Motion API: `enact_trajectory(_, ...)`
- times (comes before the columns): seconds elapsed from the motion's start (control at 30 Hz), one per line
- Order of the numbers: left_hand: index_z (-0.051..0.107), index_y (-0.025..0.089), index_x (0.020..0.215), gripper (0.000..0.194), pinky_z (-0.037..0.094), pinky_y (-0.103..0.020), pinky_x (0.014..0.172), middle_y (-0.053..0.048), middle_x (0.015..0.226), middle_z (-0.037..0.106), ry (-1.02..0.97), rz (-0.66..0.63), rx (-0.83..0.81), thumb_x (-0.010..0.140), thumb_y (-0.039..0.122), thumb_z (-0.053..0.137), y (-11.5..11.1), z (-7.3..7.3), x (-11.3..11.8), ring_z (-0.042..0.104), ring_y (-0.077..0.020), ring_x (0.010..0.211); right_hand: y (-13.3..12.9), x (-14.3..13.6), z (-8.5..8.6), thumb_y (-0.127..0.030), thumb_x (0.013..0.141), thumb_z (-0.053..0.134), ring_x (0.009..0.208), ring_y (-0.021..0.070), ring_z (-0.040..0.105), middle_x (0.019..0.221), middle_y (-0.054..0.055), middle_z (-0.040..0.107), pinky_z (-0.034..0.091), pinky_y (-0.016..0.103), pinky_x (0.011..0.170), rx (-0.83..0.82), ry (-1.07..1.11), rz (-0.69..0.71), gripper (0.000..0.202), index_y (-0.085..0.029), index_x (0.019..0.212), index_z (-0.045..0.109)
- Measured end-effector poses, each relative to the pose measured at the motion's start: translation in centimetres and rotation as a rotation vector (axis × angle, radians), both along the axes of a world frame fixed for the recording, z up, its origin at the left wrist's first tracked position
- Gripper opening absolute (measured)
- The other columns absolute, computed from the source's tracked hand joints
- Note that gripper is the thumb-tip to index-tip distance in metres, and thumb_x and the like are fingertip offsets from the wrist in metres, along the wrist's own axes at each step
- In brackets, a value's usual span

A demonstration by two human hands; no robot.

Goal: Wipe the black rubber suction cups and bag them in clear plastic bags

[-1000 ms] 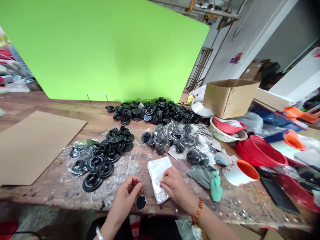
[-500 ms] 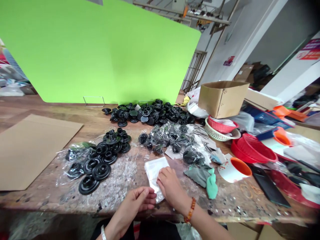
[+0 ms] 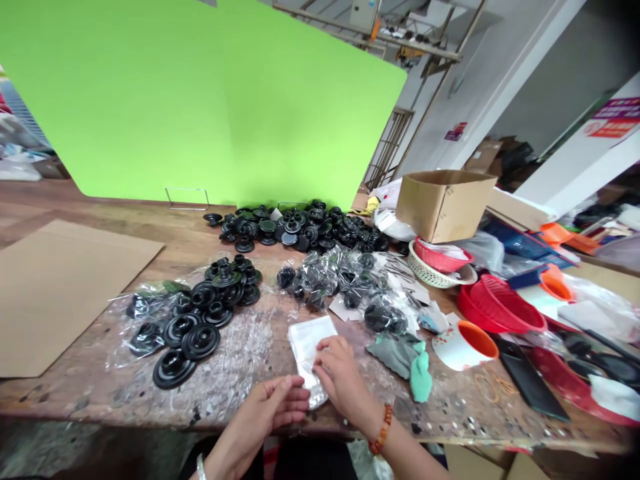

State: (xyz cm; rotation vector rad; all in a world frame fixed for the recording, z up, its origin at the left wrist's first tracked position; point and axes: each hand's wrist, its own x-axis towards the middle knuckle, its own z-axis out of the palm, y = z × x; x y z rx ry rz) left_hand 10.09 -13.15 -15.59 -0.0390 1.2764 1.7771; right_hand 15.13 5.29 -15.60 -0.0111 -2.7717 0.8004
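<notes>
Play is centred at the near edge of a scuffed wooden bench (image 3: 120,395), where a stack of clear plastic bags (image 3: 313,330) is laid flat. The stack is topped by the right hand (image 3: 340,373), fingers bent; at its left edge the left hand (image 3: 280,402) is held half-curled. Whether anything is pinched in either grip cannot be told. The wood is speckled with pale flakes and dark dots. To the left, black discs (image 3: 201,341) are piled beside a cardboard sheet (image 3: 70,287); farther back, a black heap (image 3: 310,227) is banked before a tall green board (image 3: 165,100). The right end is crowded by red baskets (image 3: 500,307), a cardboard box (image 3: 424,208) and a dark phone (image 3: 533,383). Beyond, a metal grille (image 3: 390,150) and a sign-bearing pillar (image 3: 565,170) are seen.
</notes>
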Motion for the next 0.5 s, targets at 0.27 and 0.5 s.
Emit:
enact_trajectory(0.27,0.069,0.006,0.105,0.053,0.05,-0.039,0.093,-0.019,0.102,0.073,-0.108,0.007,0.067,0.086,0.054,0.055,0.2,0.4,-0.1,0.07,-0.0262,0.094,-2.6,1.5,3.2,-0.005,0.087,0.047,0.096,0.0202,0.047,0.1,0.006,0.052,0.04,0.036,0.085,-0.139,0.022,0.148,0.015,-0.019,0.085,0.051)
enact_trajectory(0.5,0.067,0.004,0.108,0.053,0.049,-0.041,0.096,-0.021,0.104,0.073,-0.135,0.004,0.064,0.086,0.052,0.056,-0.4,0.8,-0.4,0.069,-0.0284,0.099,-0.7,0.4,0.6,-0.008,0.082,0.057,0.095,0.0266,0.046,0.096,0.01,0.057,0.038,0.043,0.082,0.133,-0.043,-0.059,0.009,-0.017,0.083,0.057)
